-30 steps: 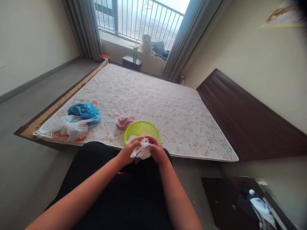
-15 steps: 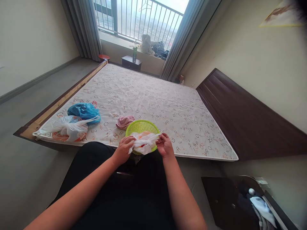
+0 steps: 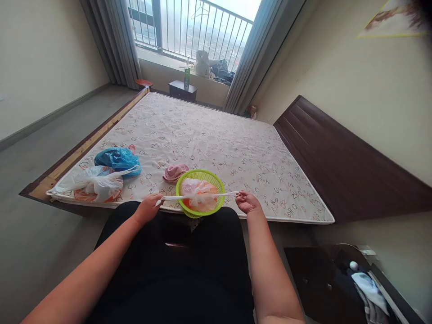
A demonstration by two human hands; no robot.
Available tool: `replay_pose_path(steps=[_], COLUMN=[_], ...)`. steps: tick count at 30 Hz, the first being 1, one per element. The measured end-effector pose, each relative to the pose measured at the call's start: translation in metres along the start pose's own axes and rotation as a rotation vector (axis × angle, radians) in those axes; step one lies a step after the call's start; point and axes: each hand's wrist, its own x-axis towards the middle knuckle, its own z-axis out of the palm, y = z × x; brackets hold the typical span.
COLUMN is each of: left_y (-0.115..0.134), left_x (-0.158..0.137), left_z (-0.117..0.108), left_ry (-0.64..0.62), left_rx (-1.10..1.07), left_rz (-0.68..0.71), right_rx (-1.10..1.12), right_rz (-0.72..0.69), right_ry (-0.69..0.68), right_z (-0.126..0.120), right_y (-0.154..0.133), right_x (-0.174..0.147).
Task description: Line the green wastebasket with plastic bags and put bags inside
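A white plastic bag point(image 3: 202, 202) with orange showing through it sits in a lime-green basket point(image 3: 221, 180) by the mattress's near edge. My left hand point(image 3: 148, 208) is closed on one handle of the bag, left of the basket. On the other side my right hand point(image 3: 248, 202) grips the opposite handle. Both handles are stretched taut and twisted thin across the basket, meeting at a gathered point over the bag's middle. What exactly the bag holds cannot be made out. A pink cloth point(image 3: 174, 173) lies just behind the basket on its left.
On the letter-printed mattress point(image 3: 216, 135), a blue plastic bag point(image 3: 118, 159) and another white plastic bag point(image 3: 97, 182) lie at the left. A dark headboard point(image 3: 337, 166) rises at the right. A dark nightstand point(image 3: 313, 279) with clothes stands at lower right.
My hands have moved apart, left hand leftward and right hand rightward. The bag's loose handles are now pulled into tight strands, and more of its orange contents shows.
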Motion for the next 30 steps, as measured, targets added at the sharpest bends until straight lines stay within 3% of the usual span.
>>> replay_pose_path(steps=[5, 9, 13, 16, 18, 21, 24, 27, 30], left_y=[0.006, 0.028, 0.061, 0.079, 0.078, 0.056, 0.014, -0.033, -0.071], left_x=[0.001, 0.017, 0.046, 0.062, 0.066, 0.065, 0.061, 0.051, 0.037], left_z=[0.013, 0.002, -0.052, -0.105, -0.135, -0.159, -0.158, -0.142, -0.125], left_ry=[-0.028, 0.045, 0.291, 0.550, 0.697, 0.833, 0.841, 0.681, 0.494], left_rx=[-0.147, -0.515, -0.834, -0.863, -0.833, -0.759, -0.666, -0.577, -0.537], left_rz=[-0.081, -0.214, -0.265, -0.220, -0.235, -0.286, -0.389, -0.586, -0.808], right_rx=[0.029, 0.043, -0.025, -0.084, -0.114, -0.161, -0.279, -0.488, -0.732], right_rz=[-0.003, -0.133, -0.297, -0.395, -0.423, -0.390, -0.327, -0.350, -0.561], right_ry=[0.112, 0.062, -0.108, -0.253, -0.337, -0.387, -0.396, -0.350, -0.246], right_z=[0.009, 0.029, 0.077, 0.126, 0.158, 0.197, 0.212, 0.201, 0.168], right_y=[0.013, 0.005, -0.033, -0.053, -0.051, -0.020, 0.027, 0.069, 0.096], right_x=[0.002, -0.009, -0.029, -0.044, -0.049, -0.046, -0.036, -0.030, -0.035])
